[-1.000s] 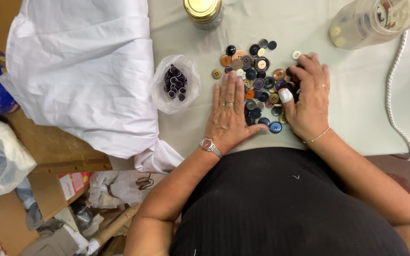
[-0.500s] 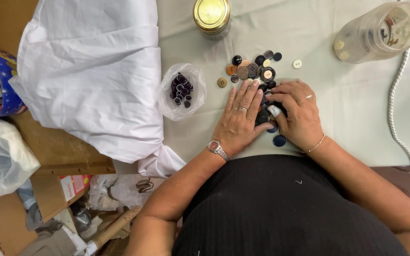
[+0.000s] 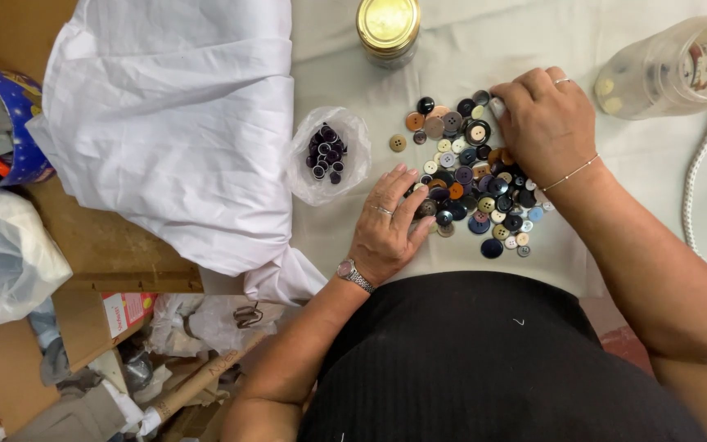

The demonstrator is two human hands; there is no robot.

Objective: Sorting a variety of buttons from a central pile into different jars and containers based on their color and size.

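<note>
1. Work area: a loose pile of mixed buttons point(image 3: 472, 176) lies on a pale cloth-covered table point(image 3: 468, 57), directly in front of the person.
2. Left hand point(image 3: 390, 225): rests flat, palm down, fingers spread and extended toward the pile. The fingertips touch the buttons at the pile's near-left edge. It grips nothing.
3. Right hand point(image 3: 543, 123): rests on the pile's far-right part, knuckles up, fingers curled down onto the buttons. Whether a button is pinched under the fingers cannot be told.
4. Key relation: the pile lies between the two hands, and its long axis runs from the far side of the table toward the person's body. Both hands are in contact; the right covers more of the pile.
5. Adjacent items: a small clear bag of dark buttons point(image 3: 326, 154) sits just left of the pile, nearer the left hand. A gold-lidded jar point(image 3: 388, 29) stands beyond the pile. A white garment point(image 3: 165, 123) lies further left.
</note>
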